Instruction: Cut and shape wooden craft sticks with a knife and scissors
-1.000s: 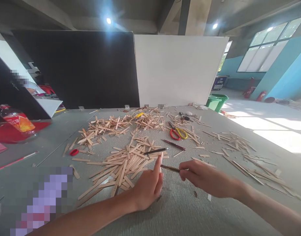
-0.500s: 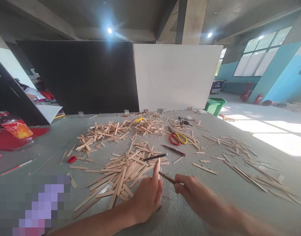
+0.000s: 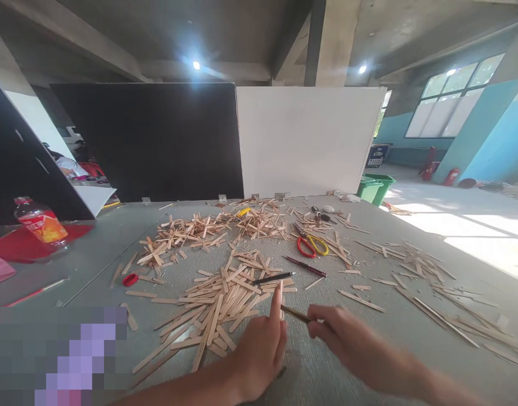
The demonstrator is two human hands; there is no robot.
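My left hand [image 3: 261, 349] is closed round a small upright wooden stick [image 3: 281, 299], with the index finger stretched along it. From the right, my right hand [image 3: 332, 327] pinches a thin dark tool [image 3: 299, 314] whose tip touches the stick or lies right against it. Whether the tool is a file or a blade cannot be made out. A pile of flat wooden sticks [image 3: 216, 310] spreads to the left of my hands. Just beyond my left fingertip a black pen [image 3: 273, 278] lies on the pile, and a dark red pen [image 3: 305, 266] rests behind it.
On the grey table [image 3: 309, 372] lie red-and-yellow-handled scissors [image 3: 311, 245], a red ring [image 3: 130, 279], a yellow tool [image 3: 243, 212] and more wooden pieces [image 3: 415, 259]. A bottle [image 3: 43, 228] stands at the left. Black and white panels [image 3: 305, 141] rise behind.
The whole view has shifted, so the table and both hands appear slightly lower and further right. Both hands keep their grips, and the tool remains at the stick.
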